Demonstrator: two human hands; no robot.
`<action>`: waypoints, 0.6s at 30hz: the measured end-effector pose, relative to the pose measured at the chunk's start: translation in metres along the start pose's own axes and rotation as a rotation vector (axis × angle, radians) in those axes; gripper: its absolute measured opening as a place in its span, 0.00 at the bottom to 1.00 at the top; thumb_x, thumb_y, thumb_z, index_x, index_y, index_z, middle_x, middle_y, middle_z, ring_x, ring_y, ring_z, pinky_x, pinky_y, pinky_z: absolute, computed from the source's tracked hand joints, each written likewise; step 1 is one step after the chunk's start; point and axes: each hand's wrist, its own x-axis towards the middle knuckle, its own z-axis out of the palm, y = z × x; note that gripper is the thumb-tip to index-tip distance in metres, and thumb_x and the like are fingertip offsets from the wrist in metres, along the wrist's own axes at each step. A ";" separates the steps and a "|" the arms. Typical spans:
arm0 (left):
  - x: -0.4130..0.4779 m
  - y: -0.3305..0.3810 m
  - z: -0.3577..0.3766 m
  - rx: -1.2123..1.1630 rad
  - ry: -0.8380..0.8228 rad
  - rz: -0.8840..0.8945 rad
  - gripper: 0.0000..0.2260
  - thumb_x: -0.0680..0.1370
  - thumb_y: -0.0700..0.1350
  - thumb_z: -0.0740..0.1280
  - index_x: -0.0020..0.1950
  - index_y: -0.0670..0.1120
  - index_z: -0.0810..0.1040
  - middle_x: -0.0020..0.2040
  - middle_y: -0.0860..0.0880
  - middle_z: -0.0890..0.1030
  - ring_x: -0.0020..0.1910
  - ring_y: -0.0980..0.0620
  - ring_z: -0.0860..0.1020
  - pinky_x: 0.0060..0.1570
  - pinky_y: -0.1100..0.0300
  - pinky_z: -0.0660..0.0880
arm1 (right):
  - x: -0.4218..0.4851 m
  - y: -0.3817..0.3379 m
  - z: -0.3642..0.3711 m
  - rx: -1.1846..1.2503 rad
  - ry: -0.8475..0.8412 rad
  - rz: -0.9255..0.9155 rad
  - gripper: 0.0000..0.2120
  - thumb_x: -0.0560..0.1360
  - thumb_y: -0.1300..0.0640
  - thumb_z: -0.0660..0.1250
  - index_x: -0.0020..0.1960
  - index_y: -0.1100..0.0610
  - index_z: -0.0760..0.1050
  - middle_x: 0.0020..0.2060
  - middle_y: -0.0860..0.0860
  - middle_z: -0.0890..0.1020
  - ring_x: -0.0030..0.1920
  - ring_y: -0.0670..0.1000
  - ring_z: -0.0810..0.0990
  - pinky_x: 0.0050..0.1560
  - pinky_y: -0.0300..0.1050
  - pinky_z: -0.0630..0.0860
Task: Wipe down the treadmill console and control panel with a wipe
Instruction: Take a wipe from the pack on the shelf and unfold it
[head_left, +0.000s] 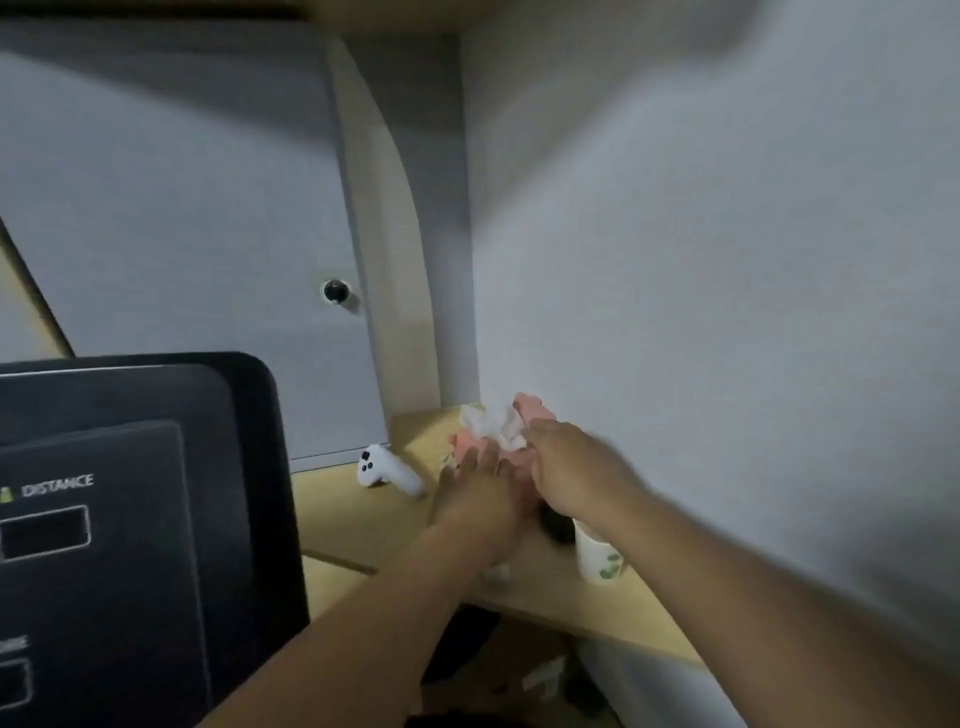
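Matte black treadmill console (130, 519), cut off lower left. Beyond, on pale wood tabletop (353, 525), right hand (576, 467) pinches crumpled white wipe (493, 428) atop soft pink pack (530, 410); left hand (478, 493) flat-fingered against pack. Motion blur; white bottle (597, 561) half hidden

Crumpled white paper wipe (493, 427) at the fingertips (543, 437), pale matt wood shelf (343, 525) beneath them, smooth black plastic console (130, 467) (dull sheen) to their left.
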 end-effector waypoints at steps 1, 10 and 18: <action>0.009 0.000 0.006 -0.040 -0.044 -0.037 0.29 0.81 0.50 0.60 0.80 0.49 0.53 0.81 0.46 0.48 0.79 0.43 0.50 0.74 0.42 0.56 | 0.012 0.006 0.007 -0.036 -0.046 0.017 0.22 0.76 0.56 0.56 0.70 0.48 0.67 0.64 0.49 0.76 0.53 0.55 0.79 0.50 0.43 0.72; 0.084 -0.013 0.045 -0.203 -0.066 -0.147 0.36 0.78 0.54 0.65 0.81 0.54 0.49 0.81 0.46 0.49 0.77 0.41 0.55 0.74 0.42 0.56 | 0.077 0.035 0.064 -0.211 -0.492 0.053 0.13 0.77 0.63 0.65 0.62 0.59 0.76 0.54 0.56 0.80 0.52 0.56 0.79 0.55 0.45 0.74; 0.084 -0.002 0.043 -0.167 0.115 -0.074 0.21 0.78 0.54 0.65 0.68 0.47 0.72 0.61 0.45 0.75 0.59 0.42 0.73 0.53 0.51 0.68 | 0.075 0.045 0.063 -0.220 -0.300 0.024 0.12 0.75 0.59 0.64 0.58 0.57 0.76 0.52 0.53 0.81 0.50 0.55 0.80 0.56 0.50 0.77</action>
